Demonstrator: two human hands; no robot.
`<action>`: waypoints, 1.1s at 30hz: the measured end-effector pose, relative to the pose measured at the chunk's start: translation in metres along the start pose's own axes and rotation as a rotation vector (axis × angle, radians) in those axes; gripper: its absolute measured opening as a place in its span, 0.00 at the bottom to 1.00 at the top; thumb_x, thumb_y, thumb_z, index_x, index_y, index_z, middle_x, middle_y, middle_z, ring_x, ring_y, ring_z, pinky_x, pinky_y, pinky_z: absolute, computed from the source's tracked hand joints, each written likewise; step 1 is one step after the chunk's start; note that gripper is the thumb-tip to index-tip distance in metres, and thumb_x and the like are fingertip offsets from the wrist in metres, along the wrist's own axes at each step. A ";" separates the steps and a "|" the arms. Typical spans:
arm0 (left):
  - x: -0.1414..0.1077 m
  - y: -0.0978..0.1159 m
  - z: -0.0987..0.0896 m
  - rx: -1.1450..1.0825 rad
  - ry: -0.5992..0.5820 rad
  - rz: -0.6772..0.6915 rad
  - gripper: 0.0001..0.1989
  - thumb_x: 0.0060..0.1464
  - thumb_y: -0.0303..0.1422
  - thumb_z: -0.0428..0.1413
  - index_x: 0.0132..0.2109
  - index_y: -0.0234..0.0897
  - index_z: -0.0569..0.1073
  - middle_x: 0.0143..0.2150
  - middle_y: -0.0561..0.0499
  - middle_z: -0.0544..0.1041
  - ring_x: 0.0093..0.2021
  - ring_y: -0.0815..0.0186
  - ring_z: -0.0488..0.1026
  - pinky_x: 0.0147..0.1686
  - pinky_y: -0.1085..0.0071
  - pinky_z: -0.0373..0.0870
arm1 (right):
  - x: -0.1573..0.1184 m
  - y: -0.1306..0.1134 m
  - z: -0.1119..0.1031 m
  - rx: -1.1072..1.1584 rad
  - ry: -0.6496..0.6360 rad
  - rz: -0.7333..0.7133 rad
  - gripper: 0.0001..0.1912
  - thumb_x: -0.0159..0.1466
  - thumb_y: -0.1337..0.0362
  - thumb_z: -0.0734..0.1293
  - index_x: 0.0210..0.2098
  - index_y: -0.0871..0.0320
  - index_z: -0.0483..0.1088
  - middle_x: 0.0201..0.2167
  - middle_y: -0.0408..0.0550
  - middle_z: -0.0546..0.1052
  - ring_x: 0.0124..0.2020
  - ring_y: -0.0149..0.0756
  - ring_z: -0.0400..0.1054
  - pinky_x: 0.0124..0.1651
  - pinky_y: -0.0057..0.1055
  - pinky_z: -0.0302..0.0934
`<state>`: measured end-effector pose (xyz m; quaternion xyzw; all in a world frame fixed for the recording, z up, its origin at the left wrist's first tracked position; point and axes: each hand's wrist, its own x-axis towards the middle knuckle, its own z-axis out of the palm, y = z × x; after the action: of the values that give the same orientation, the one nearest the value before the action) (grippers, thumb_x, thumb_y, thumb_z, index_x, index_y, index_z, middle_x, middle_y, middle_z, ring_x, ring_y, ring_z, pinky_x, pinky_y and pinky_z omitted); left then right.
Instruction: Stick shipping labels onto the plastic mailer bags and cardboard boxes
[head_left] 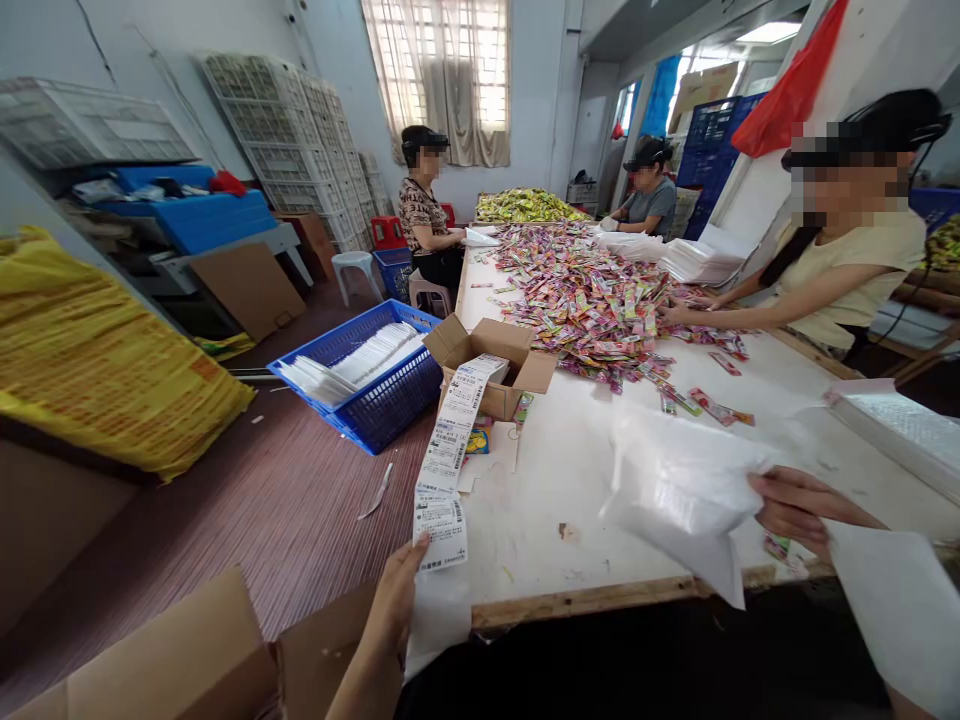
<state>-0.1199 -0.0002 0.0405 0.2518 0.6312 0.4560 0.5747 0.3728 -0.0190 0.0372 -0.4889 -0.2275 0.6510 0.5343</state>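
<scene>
My left hand [403,583] pinches the lower end of a strip of printed labels [450,440] at the table's front left. The strip runs up into an open cardboard box [501,345]. At the right, my right hand [806,505] grips a white plastic mailer bag [679,490] by its edge, above the table. The bag looks filled out and hangs tilted. A white sheet or bag [896,610] lies across my right wrist and forearm; how it is held I cannot make out. Small colourful packets [592,290] are heaped further back.
A blue basket [375,400] with white bags stands left of the table. An open carton [172,650] is at lower left. Stacked bubble mailers [900,430] lie at the table's right. Three people sit around the table; one person's hand [679,312] touches the packet heap.
</scene>
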 end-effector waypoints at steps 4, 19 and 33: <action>0.003 -0.006 -0.005 -0.017 -0.034 0.029 0.09 0.56 0.32 0.59 0.41 0.30 0.80 0.33 0.42 0.85 0.40 0.53 0.82 0.38 0.65 0.78 | 0.035 0.003 0.078 -0.113 -0.177 0.108 0.10 0.50 0.69 0.76 0.26 0.61 0.70 0.08 0.29 0.56 0.08 0.18 0.49 0.15 0.22 0.37; 0.009 -0.013 -0.011 -0.050 -0.073 0.035 0.10 0.55 0.34 0.59 0.41 0.32 0.79 0.39 0.41 0.85 0.41 0.54 0.82 0.39 0.66 0.77 | 0.055 0.124 0.184 -0.379 0.006 -0.250 0.20 0.52 0.51 0.73 0.37 0.57 0.70 0.26 0.39 0.68 0.24 0.29 0.61 0.27 0.29 0.56; 0.014 -0.016 -0.016 -0.083 -0.141 0.019 0.17 0.53 0.40 0.62 0.44 0.32 0.79 0.39 0.43 0.85 0.41 0.54 0.82 0.42 0.66 0.76 | 0.038 0.171 0.197 -1.263 0.092 -0.945 0.15 0.70 0.62 0.57 0.49 0.55 0.72 0.54 0.54 0.73 0.55 0.45 0.67 0.55 0.46 0.63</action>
<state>-0.1347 -0.0003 0.0184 0.2653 0.5674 0.4684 0.6231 0.1203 0.0046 -0.0351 -0.5777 -0.7153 0.0818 0.3845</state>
